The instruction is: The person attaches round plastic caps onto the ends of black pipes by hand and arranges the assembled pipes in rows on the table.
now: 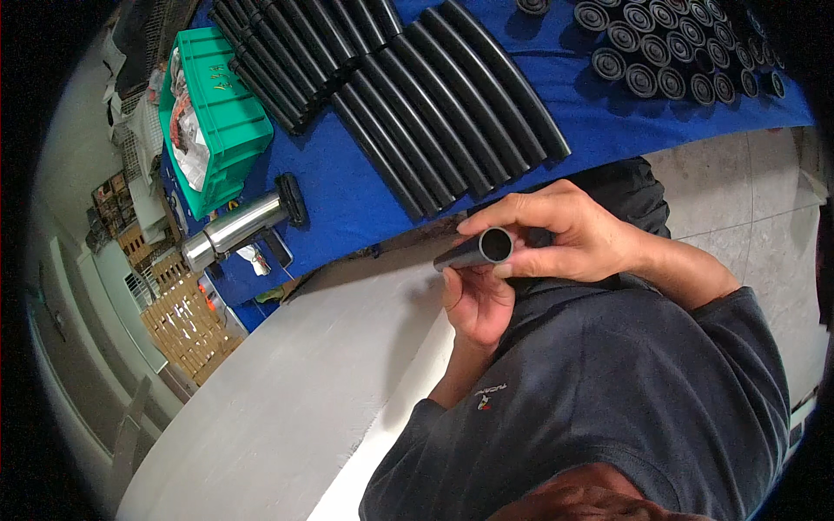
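A short black tube [462, 254] is held in front of my body, just off the table's near edge. Its round open end is turned up toward me, and its far end points left. My right hand [569, 233] curls around the open end, thumb along the lower rim and index finger stretched over the top. From below, my left hand [483, 304] grips the tube's side with its thumb against it; some of its fingers are hidden. Beyond both hands, long black tubes [452, 113] lie side by side on the blue cloth [343, 230].
Several round black ribbed-ended parts [641, 81] stand grouped at the far right. A green crate [230, 122] with bagged items stands at the left, near a steel flask [234, 227] and a dark phone [277, 248]. Below the table edge lies grey floor [287, 365].
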`<move>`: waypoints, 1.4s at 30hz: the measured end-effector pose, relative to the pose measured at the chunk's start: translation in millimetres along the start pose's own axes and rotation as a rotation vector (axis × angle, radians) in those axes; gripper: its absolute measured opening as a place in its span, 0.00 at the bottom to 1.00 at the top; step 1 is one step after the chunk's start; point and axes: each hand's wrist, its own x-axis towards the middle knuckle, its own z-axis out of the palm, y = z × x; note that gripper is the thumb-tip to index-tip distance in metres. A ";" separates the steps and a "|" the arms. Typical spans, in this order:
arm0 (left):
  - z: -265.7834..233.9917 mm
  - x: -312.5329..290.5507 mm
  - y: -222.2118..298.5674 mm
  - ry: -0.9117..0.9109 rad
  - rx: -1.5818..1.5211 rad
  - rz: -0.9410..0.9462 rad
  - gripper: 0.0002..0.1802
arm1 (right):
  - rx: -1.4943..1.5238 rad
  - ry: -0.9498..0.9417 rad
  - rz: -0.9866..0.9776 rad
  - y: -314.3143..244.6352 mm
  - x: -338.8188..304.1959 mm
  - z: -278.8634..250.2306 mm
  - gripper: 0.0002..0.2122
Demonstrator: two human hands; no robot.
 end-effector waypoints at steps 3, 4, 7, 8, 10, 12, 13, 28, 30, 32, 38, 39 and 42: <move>-8.4 -1.7 -3.5 0.024 -0.061 -0.003 0.21 | -0.111 0.001 -0.052 -4.9 5.0 3.0 0.22; -6.9 -1.8 -5.0 0.027 -0.058 0.000 0.21 | -0.141 0.031 -0.102 -6.2 6.4 4.3 0.21; 9.3 3.2 -14.9 -0.050 -0.131 -0.068 0.23 | -0.179 -0.019 -0.120 -5.6 8.0 3.1 0.18; 12.4 1.9 -16.8 -0.028 -0.148 -0.067 0.24 | -0.177 -0.019 -0.120 -5.9 8.1 4.2 0.18; 13.2 -2.1 -16.2 -0.009 -0.166 -0.064 0.24 | -0.235 -0.035 -0.113 -8.0 8.9 6.6 0.16; 3.4 -1.3 -14.0 -0.143 -0.041 -0.034 0.23 | -0.252 -0.019 -0.098 -9.2 6.3 6.8 0.15; 1.3 -4.4 -8.6 -0.155 -0.052 -0.043 0.23 | -0.259 -0.007 -0.088 -10.2 5.0 9.1 0.15; 53.1 50.3 38.2 -0.430 0.350 0.353 0.15 | -2.020 0.366 -0.347 -28.2 75.7 -123.3 0.15; 54.0 48.9 32.3 -0.372 0.329 0.333 0.15 | -2.113 0.338 -0.377 -20.0 74.7 -139.7 0.13; 50.9 46.5 29.9 -0.368 0.353 0.358 0.14 | -2.048 0.140 -0.096 -15.8 75.6 -145.1 0.12; 48.5 48.8 26.3 -0.357 0.335 0.350 0.20 | -1.826 0.291 -0.159 -21.0 72.5 -130.2 0.09; 49.2 50.2 27.9 -0.342 0.335 0.364 0.20 | -1.729 0.376 -0.178 -26.3 71.9 -120.5 0.09; 52.5 51.4 28.7 -0.305 0.343 0.391 0.20 | -0.970 0.297 -0.020 -43.0 45.0 -77.0 0.15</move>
